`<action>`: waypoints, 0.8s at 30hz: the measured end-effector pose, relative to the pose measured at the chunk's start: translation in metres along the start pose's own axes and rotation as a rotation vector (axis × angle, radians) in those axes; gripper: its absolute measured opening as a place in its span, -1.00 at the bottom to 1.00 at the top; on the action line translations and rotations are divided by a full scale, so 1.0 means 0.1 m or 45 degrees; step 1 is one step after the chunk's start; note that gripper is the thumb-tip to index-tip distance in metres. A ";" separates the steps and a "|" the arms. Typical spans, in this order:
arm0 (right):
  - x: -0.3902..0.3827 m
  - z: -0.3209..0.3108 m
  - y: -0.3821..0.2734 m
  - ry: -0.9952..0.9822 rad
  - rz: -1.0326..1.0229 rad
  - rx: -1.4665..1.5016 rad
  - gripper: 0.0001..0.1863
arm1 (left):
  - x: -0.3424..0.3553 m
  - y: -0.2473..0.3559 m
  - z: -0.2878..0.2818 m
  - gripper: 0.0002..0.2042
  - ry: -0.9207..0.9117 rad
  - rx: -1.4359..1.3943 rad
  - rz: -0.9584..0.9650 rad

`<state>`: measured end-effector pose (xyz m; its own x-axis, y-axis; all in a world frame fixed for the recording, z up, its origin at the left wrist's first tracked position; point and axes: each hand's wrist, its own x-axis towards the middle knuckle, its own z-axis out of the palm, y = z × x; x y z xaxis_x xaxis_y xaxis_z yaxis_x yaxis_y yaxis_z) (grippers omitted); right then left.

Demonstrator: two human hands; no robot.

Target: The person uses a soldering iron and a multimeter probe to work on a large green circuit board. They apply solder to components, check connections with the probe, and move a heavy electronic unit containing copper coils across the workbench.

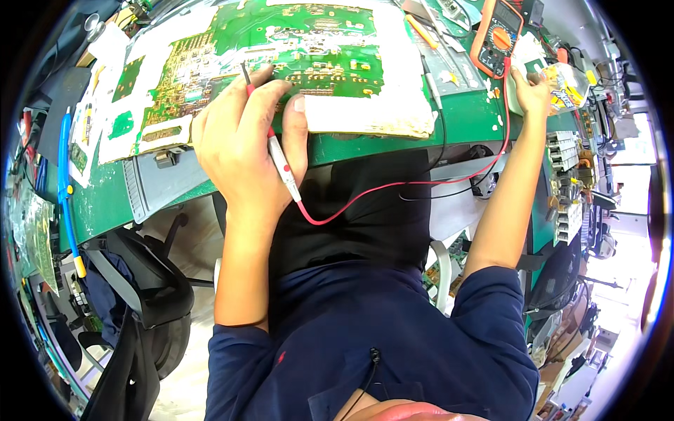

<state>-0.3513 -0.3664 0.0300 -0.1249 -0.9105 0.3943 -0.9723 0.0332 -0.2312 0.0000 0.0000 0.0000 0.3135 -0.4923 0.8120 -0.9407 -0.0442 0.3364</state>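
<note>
My left hand (pixel 246 144) is closed round a red-and-white multimeter test probe (pixel 281 165). Its dark tip points up over a large green circuit board (pixel 309 42) with a wide white border, and my fingers rest at that board's lower edge. A red lead (pixel 393 184) loops from the probe to an orange multimeter (pixel 496 38) at the far right. My right hand (pixel 532 92) reaches out beside the meter, its fingers curled at a pale object (pixel 515 98) and a clear plastic bag (pixel 567 88) with orange and yellow contents. What those fingers grip is hidden.
A second probe (pixel 432 83) with a black lead lies right of the board. Under the board's left part sits a grey mat (pixel 165 184) on the green bench top (pixel 98 203). A blue rod (pixel 66 186) stands at the left edge. Black chairs (pixel 151 295) are below left.
</note>
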 end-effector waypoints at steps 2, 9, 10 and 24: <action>0.00 0.00 0.08 -0.024 -0.028 -0.028 -0.20 | -0.01 0.02 -0.01 -0.84 0.056 0.004 0.054; 0.00 0.30 0.13 -0.002 -0.127 -0.025 -0.24 | 0.01 -0.06 0.04 -0.85 0.005 -0.016 0.050; 0.00 0.30 0.15 -0.020 -0.170 -0.045 -0.26 | 0.02 -0.06 0.03 -0.84 -0.010 -0.025 0.048; -1.11 -0.31 -0.41 0.215 -0.480 0.740 -0.63 | 0.04 -0.02 -0.02 -0.77 -0.131 -0.026 0.018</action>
<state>-0.3036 -0.2537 0.0231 0.1246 -0.7387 0.6625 -0.6985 -0.5394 -0.4701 0.0035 -0.0003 0.0037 0.2846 -0.5792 0.7639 -0.9416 -0.0196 0.3360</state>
